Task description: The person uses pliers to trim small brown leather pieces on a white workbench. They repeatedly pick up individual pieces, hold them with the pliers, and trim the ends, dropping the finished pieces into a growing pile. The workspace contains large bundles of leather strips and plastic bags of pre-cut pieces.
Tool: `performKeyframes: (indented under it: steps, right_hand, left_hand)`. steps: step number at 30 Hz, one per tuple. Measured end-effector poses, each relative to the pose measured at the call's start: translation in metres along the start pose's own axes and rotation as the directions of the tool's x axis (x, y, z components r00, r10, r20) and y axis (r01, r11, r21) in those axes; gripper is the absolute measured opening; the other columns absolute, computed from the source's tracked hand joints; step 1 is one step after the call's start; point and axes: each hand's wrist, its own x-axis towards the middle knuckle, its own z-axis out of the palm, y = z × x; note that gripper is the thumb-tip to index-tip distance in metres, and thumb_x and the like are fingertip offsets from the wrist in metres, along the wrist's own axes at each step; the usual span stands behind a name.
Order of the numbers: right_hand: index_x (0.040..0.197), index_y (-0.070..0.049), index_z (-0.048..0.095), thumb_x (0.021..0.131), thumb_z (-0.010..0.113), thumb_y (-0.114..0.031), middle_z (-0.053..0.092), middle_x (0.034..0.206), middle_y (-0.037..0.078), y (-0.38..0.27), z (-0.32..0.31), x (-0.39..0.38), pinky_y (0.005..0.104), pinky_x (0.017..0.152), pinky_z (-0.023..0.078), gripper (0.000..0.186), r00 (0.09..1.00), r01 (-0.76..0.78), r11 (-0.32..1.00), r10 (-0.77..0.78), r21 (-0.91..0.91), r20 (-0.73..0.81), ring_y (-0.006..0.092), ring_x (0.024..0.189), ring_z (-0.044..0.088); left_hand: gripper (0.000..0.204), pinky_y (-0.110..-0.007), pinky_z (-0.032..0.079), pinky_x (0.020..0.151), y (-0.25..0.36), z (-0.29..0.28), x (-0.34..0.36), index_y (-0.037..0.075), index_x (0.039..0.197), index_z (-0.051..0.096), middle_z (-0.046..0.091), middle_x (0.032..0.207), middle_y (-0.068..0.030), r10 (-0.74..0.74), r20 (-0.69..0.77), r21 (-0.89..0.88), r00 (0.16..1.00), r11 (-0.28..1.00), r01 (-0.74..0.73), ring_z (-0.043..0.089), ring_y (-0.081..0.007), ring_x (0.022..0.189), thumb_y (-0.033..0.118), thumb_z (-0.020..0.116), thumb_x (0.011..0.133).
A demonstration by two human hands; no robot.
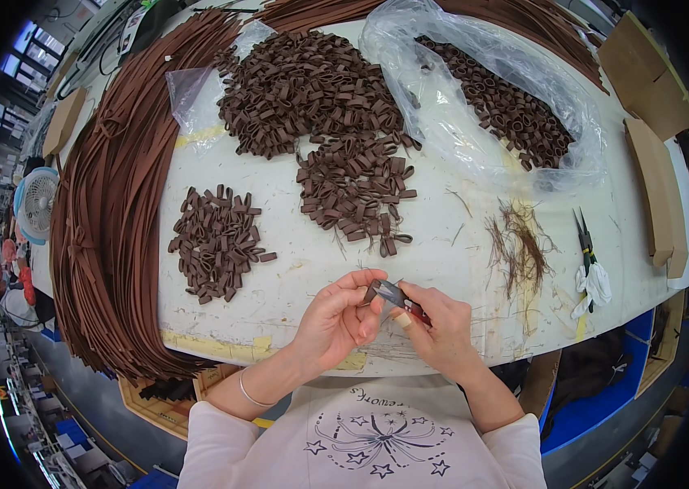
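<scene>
My left hand (336, 316) pinches a small brown strap loop (374, 291) between thumb and fingers, in front of my chest at the table's near edge. Closed around red-handled snips (416, 310), my right hand (441, 330) keeps their grey metal jaws against the loop. A pale wrap covers part of the right thumb. Whether the jaws touch a thread cannot be made out. Left of my hands lies a small pile of similar brown loops (218, 243). Straight ahead, a middle pile of loops (353, 191) runs into a larger heap (304, 90) behind it.
Long brown straps (108, 236) line the table's left side. A clear plastic bag (515, 163) at the back right holds more loops. Thread scraps (520, 248) and black-handled pliers (585, 244) with white wrapping lie to the right, near a cardboard box (656, 196). A fan (36, 204) stands far left.
</scene>
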Motion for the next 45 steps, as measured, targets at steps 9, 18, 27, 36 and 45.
performKeyframes:
  steps: [9,18,27,36,45]
  right_hand:
    - [0.095,-0.003,0.060,0.069,0.068,-0.013,0.049,0.054,0.004,0.004,-0.002,0.001,0.0283,0.039,0.035,0.029,0.989,0.138,0.979,-0.144,-0.147,-0.031,0.0177,0.040,0.045]
    - [0.095,0.001,0.060,0.073,0.067,-0.014,0.058,0.065,0.011,-0.001,-0.012,0.005,0.0233,0.047,0.042,0.028,0.975,-0.193,0.964,0.167,0.184,0.150,0.0126,0.049,0.052]
    - [0.093,0.000,0.062,0.073,0.067,-0.014,0.059,0.065,0.010,0.002,-0.016,0.007,0.0240,0.049,0.042,0.024,0.930,-0.303,0.919,0.226,0.254,0.290,0.0139,0.050,0.051]
    - [0.093,0.000,0.061,0.074,0.066,-0.014,0.058,0.063,0.011,-0.001,-0.018,0.004,0.0249,0.047,0.041,0.024,0.935,-0.322,0.913,0.265,0.251,0.234,0.0140,0.048,0.049]
    - [0.114,-0.005,0.048,0.072,0.066,-0.017,0.055,0.054,0.006,0.001,-0.017,0.013,0.0300,0.042,0.040,0.047,0.973,0.083,0.950,-0.011,-0.302,0.233,0.0215,0.047,0.055]
  left_hand:
    - [0.025,-0.022,0.036,0.041,0.000,0.001,-0.001,-0.002,0.110,0.044,0.058,0.075,-0.0085,-0.028,0.020,-0.003,0.999,1.000,0.028,0.049,-0.0110,0.050,0.008,0.040,0.087]
    - [0.026,-0.022,0.037,0.038,0.005,-0.002,0.001,-0.001,0.109,0.044,0.056,0.069,-0.0118,-0.022,-0.016,0.080,1.000,0.997,0.023,0.046,-0.0124,0.041,0.004,0.039,0.084]
    - [0.027,-0.021,0.034,0.035,0.009,0.000,0.000,-0.003,0.105,0.051,0.055,0.062,-0.0120,-0.064,-0.061,0.200,0.996,0.977,0.075,0.043,-0.0121,0.037,0.002,0.037,0.083]
    - [0.027,-0.020,0.032,0.036,0.013,0.006,-0.002,0.000,0.109,0.044,0.054,0.064,-0.0092,-0.096,-0.046,0.238,0.994,0.966,0.104,0.041,-0.0098,0.038,0.005,0.039,0.083]
    - [0.014,-0.017,0.031,0.043,0.041,-0.009,-0.026,0.004,0.093,0.041,0.055,0.068,-0.0051,0.354,-0.008,0.884,0.935,0.440,-0.159,0.041,-0.0041,0.048,-0.001,0.044,0.081]
